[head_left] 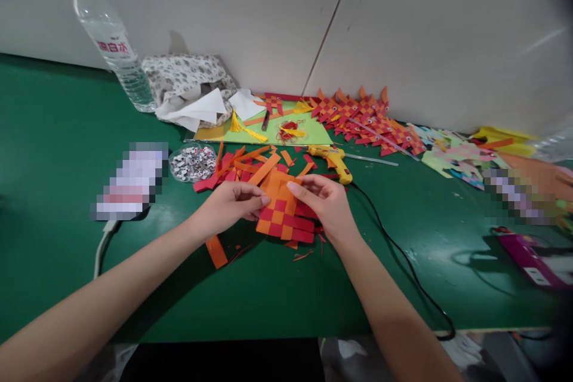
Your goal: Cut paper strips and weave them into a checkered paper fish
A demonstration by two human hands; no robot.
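Between my hands is a woven piece of red and orange strips, checkered in its lower part, with loose orange strip ends toward the top. My left hand pinches its left edge between thumb and fingers. At the upper right edge, my right hand grips it, thumb on top. Loose orange and red strips lie in a heap just behind. A yellow glue gun rests behind my right hand. To the left of the heap stands a round clear dish of googly eyes.
Finished woven fish are piled by the wall, near a green sheet with yellow tassels. A water bottle, a tissue pouch and a phone stand or lie left. The glue gun's black cord runs right, toward a purple power strip.
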